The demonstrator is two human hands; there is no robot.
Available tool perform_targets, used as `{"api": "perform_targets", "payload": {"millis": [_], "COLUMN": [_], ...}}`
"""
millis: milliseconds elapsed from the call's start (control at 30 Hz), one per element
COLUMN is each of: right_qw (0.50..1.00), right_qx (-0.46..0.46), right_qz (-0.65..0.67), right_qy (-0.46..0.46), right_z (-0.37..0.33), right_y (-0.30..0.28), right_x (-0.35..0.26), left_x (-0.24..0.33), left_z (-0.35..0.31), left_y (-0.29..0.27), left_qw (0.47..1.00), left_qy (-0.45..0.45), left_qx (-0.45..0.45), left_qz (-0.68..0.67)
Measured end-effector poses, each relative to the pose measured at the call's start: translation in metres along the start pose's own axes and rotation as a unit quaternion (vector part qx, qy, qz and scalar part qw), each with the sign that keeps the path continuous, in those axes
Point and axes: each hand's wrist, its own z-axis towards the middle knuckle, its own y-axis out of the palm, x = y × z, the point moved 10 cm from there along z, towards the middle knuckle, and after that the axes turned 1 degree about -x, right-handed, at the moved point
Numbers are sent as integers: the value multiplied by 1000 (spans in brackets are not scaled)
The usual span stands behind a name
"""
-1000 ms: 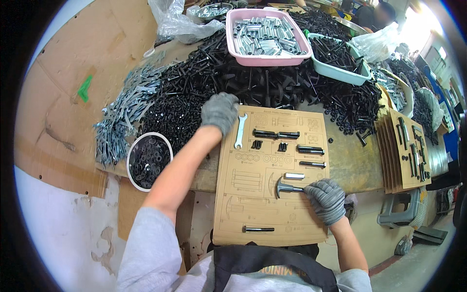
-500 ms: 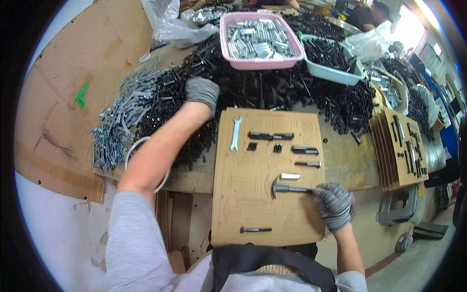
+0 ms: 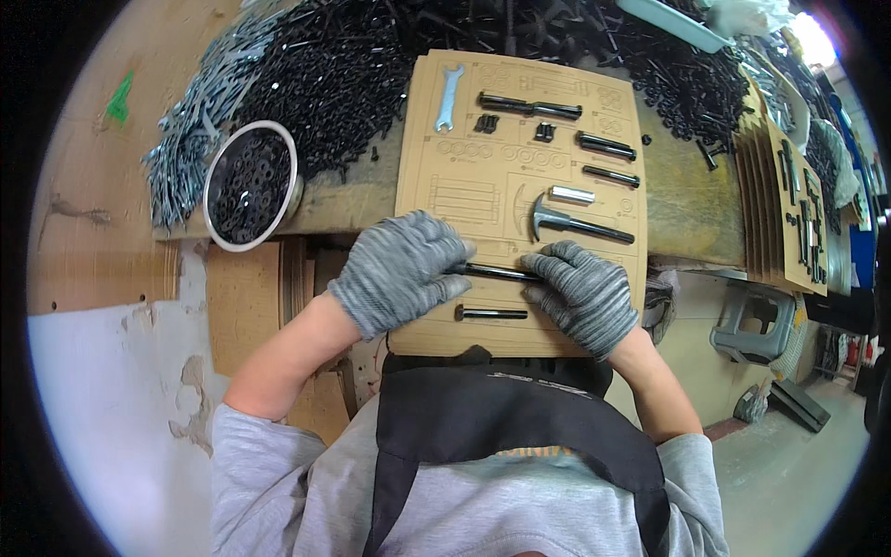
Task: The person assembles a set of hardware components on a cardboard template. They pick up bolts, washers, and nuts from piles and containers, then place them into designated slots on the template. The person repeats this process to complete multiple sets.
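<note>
Both hands wear grey striped knit gloves. Between them a long black bolt (image 3: 501, 272) lies low over a brown cardboard sheet (image 3: 436, 232) with printed outlines. My left hand (image 3: 404, 271) pinches its left end, and my right hand (image 3: 587, 295) closes on its right end. Just below, nearer to me, rests another black bolt (image 3: 492, 314). Farther up the sheet are a silver open-ended wrench (image 3: 449, 98), black bolts (image 3: 529, 106), small black screws (image 3: 485, 123), more bolts (image 3: 605, 145), a silver cylinder (image 3: 571, 194) and a black claw hammer (image 3: 585, 224).
A steel bowl (image 3: 290, 190) of black washers stands left of the sheet. Behind lie heaps of black bolts (image 3: 334, 84) and silver flat pieces (image 3: 204, 102). At right are upright cardboard sheets (image 3: 763, 209) holding parts, and a grey plastic stool (image 3: 752, 325) below.
My left hand has come back from the black heap to the sheet. My right hand has left the hammer's handle. Both now grip a bolt, and the view has tilted down.
</note>
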Motion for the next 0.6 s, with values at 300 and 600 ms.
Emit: {"api": "perform_targets", "payload": {"millis": [300, 600], "right_qw": [997, 992], "right_qx": [43, 92], "right_qz": [-37, -58], "right_qy": [-54, -59], "right_z": [3, 1], "right_y": [5, -17], "right_x": [-9, -14], "left_x": [-35, -29], "left_z": [-69, -59], "left_y": [-6, -2], "left_qw": [982, 987], "left_qy": [-141, -151], "left_qx": [84, 49], "left_qz": [-89, -33]}}
